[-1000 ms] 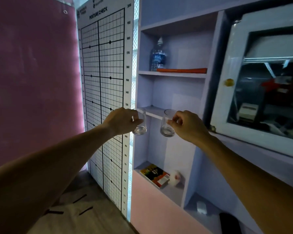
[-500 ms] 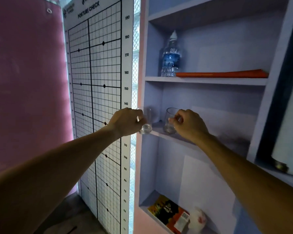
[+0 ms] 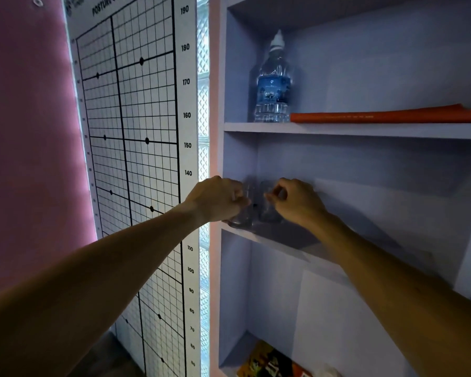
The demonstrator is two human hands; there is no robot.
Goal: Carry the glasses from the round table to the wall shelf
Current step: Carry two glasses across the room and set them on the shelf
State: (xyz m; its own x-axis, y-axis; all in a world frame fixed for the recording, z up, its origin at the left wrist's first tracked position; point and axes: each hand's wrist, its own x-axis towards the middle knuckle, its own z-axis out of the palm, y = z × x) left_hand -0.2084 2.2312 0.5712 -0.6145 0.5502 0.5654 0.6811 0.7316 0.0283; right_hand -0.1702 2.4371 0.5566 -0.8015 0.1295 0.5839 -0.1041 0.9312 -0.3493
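Observation:
Two clear drinking glasses stand side by side at the left front corner of the middle board of the pale wall shelf. My left hand grips the left glass, whose base sits at the board's front edge. My right hand pinches the rim of the right glass, which stands a little deeper in. Both glasses look upright and nearly touch each other; they are blurred and partly hidden by my fingers.
A water bottle and an orange tube lie on the board above. A colourful box sits on the lower board. A posture-check grid chart hangs left of the shelf, beside a pink wall.
Both hands have moved forward into the shelf with the glasses. The left glass, held outside the shelf's left wall before, is now over the middle board beside the right one.

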